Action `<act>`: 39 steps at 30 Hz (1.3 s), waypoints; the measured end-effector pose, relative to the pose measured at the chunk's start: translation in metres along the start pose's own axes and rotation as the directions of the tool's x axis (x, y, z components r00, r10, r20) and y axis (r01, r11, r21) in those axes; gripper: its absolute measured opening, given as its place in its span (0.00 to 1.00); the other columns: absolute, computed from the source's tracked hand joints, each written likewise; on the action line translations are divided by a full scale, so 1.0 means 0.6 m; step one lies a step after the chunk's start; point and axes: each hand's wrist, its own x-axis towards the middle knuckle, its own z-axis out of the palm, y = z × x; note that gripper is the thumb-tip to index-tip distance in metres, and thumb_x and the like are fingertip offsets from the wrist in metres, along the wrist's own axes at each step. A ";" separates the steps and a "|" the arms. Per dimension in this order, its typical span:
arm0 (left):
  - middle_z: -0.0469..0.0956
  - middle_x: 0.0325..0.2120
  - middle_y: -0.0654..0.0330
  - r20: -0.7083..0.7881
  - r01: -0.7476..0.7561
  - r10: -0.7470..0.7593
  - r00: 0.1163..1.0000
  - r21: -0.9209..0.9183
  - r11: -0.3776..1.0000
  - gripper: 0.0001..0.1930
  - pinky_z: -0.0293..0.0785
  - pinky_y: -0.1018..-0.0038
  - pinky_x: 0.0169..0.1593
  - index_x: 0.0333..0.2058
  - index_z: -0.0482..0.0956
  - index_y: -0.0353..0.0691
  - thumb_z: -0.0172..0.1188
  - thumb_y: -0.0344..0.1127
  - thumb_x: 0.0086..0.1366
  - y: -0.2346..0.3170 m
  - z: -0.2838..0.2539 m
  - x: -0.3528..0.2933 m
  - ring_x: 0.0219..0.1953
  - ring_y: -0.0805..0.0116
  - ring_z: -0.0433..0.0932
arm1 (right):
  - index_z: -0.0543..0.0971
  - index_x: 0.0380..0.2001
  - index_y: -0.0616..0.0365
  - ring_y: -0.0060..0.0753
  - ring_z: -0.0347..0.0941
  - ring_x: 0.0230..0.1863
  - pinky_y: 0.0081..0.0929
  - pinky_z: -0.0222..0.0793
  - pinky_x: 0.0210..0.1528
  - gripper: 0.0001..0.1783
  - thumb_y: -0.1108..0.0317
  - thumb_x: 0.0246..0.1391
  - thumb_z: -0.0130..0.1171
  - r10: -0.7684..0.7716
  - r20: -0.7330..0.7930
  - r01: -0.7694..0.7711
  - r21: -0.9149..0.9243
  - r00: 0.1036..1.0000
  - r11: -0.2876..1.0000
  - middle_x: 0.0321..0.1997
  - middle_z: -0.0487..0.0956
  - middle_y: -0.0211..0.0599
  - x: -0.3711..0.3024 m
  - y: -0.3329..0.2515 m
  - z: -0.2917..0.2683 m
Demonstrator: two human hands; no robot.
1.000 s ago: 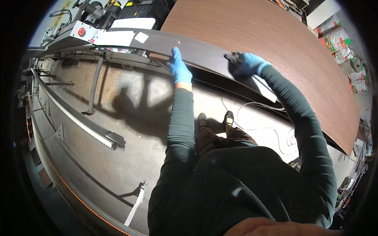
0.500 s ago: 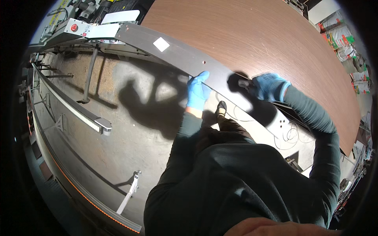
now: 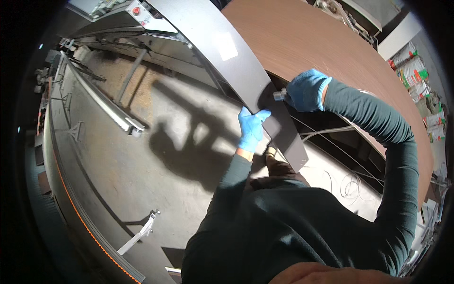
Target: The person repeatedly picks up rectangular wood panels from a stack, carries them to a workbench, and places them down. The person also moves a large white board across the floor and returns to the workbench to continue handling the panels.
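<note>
A long grey metal panel (image 3: pixel 248 78) slants from upper left toward my body, with a white square patch (image 3: pixel 227 46) on its upper face. My left hand (image 3: pixel 252 128), in a blue glove, grips the panel's left edge, its thumb over the top; the fingers beneath are partly hidden. Just right of the panel, my gloved right hand (image 3: pixel 306 91) is closed round a silvery metal piece with a cylindrical end (image 3: pixel 280 95). That end sticks out over the panel's right edge; I cannot tell whether they touch. The rest of the piece is hidden in my fist.
A brown wood-look tabletop (image 3: pixel 288 40) lies beyond, with a dark opening (image 3: pixel 350 146) below its near edge. A pale cable (image 3: pixel 328 131) crosses there. A red button (image 3: pixel 136 10) sits on a white housing. Long metal rails (image 3: pixel 101 97) and a white bracket (image 3: pixel 139 234) stand left.
The panel's near end has swung left, away from the tabletop, exposing the dark opening between them. Both hands moved with it, still gripping. The view has turned as well.
</note>
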 end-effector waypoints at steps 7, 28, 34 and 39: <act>0.81 0.40 0.66 -0.086 -0.088 0.092 0.992 0.046 0.995 0.19 0.77 0.77 0.41 0.48 0.80 0.33 0.64 0.18 0.56 0.066 -0.208 -0.133 0.38 0.75 0.79 | 0.84 0.36 0.54 0.51 0.82 0.32 0.39 0.80 0.37 0.09 0.62 0.61 0.60 0.320 -0.488 0.106 0.662 0.812 0.742 0.31 0.84 0.45 0.012 -0.110 -0.298; 0.85 0.47 0.57 -0.494 -0.224 0.401 0.772 0.378 0.898 0.20 0.78 0.72 0.53 0.53 0.81 0.32 0.64 0.27 0.61 0.059 -0.574 -0.479 0.48 0.71 0.82 | 0.84 0.37 0.59 0.45 0.82 0.30 0.42 0.79 0.41 0.18 0.54 0.65 0.57 -0.613 -0.473 0.686 -0.025 0.633 0.727 0.28 0.82 0.47 0.134 -0.573 -0.194; 0.86 0.38 0.60 -0.831 0.020 0.382 0.404 0.425 0.905 0.19 0.77 0.72 0.46 0.48 0.83 0.32 0.71 0.33 0.59 0.004 -0.694 -0.783 0.40 0.73 0.80 | 0.80 0.45 0.58 0.25 0.76 0.20 0.26 0.71 0.21 0.16 0.57 0.64 0.63 -0.569 0.060 0.394 0.661 0.820 0.638 0.27 0.81 0.36 0.184 -0.738 0.108; 0.82 0.32 0.65 -0.966 -0.025 0.235 0.113 0.233 0.972 0.16 0.75 0.75 0.40 0.42 0.84 0.31 0.70 0.39 0.65 -0.060 -0.763 -1.117 0.35 0.78 0.76 | 0.74 0.53 0.58 0.27 0.78 0.20 0.20 0.68 0.16 0.17 0.67 0.63 0.61 -0.660 0.582 -0.128 0.788 0.475 0.602 0.27 0.80 0.33 0.118 -0.885 0.246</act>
